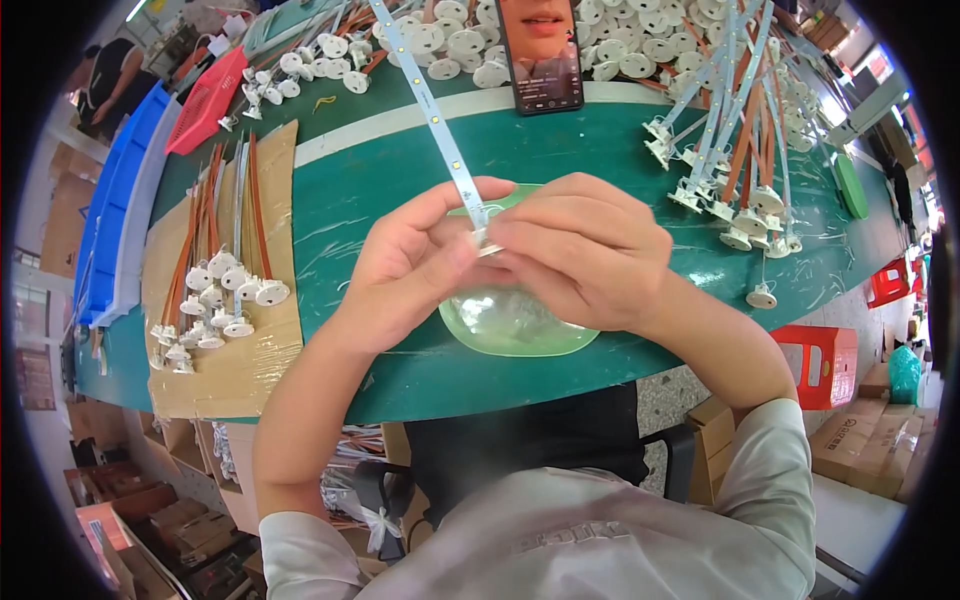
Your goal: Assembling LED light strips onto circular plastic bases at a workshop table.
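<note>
While the green counter (400,180) carries a clear bowl (515,325) at its near edge, left hand (410,265) and right hand (585,250) meet above it, both pinching the lower end of a white LED strip (440,125).

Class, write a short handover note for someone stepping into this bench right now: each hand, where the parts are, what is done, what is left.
Left hand and right hand together pinch the near end of a long LED strip, just above a clear green dish on the green table.
Done: finished strips with white caps lie on the cardboard sheet at left.
Left: loose white caps beyond the phone, and a pile of strips at right; whether that pile is finished I cannot tell.
</note>
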### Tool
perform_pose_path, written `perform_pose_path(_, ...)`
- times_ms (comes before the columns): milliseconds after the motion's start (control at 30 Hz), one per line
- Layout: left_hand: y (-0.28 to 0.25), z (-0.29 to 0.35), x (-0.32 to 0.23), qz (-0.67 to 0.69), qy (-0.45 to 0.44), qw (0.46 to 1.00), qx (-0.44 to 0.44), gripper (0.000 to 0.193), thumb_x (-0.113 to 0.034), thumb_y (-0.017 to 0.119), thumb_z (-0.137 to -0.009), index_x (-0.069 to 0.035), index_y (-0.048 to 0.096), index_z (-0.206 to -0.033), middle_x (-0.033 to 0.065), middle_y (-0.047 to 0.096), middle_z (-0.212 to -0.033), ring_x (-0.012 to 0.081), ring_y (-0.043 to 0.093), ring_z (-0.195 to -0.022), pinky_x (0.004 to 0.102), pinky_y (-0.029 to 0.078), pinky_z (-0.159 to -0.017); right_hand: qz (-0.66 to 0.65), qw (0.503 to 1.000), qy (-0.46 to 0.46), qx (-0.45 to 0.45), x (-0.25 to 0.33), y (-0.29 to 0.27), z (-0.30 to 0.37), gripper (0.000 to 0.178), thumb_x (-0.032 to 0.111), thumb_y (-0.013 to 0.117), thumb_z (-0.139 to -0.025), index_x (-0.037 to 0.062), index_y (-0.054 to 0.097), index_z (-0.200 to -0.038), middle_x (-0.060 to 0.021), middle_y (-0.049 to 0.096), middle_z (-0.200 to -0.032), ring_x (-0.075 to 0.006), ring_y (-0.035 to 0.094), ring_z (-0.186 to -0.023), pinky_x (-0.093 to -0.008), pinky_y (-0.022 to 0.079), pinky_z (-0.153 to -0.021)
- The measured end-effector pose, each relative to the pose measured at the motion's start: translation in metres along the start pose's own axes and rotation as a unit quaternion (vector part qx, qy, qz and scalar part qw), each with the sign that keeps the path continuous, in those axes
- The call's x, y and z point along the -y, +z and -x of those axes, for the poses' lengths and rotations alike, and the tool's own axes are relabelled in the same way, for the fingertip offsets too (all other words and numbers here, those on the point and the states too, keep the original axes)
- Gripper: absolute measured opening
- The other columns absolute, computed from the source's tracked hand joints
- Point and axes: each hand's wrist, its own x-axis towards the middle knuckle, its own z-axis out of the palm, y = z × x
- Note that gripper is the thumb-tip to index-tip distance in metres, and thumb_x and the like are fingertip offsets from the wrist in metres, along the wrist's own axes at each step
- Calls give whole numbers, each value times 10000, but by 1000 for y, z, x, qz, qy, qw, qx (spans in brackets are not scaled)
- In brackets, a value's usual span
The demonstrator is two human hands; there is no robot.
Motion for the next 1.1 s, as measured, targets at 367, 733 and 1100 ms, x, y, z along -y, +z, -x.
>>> perform_pose_path(367,-1,6,9,0,-9,1000,-19,377,-79,608,-964,-23,451,-1302,172,677,-1111,229,668,-1051,369,553,-926,46,999,26,10,4,-4,0,239,-27,742,-627,-3,708,-862,-101,703,-817,-207,656,-617,-275,531,-526)
perform_pose_path(733,-3,3,9,31,-9,999,10,412,-156,612,-968,-17,420,-1305,197,649,-1141,311,683,-1044,351,580,-865,-66,990,89,84,-1,-13,-6,191,-49,732,-716,-4,721,-902,-115,720,-873,-243,682,-711,-303,552,-623)
perform_pose_path(1100,-3,-2,2,-7,22,999,-34,399,-65,652,-925,-20,462,-1273,188,659,-1157,273,669,-1074,382,563,-916,-46,991,116,52,-1,-9,-1,237,-55,726,-734,3,716,-963,-118,723,-922,-246,691,-762,-304,550,-655)
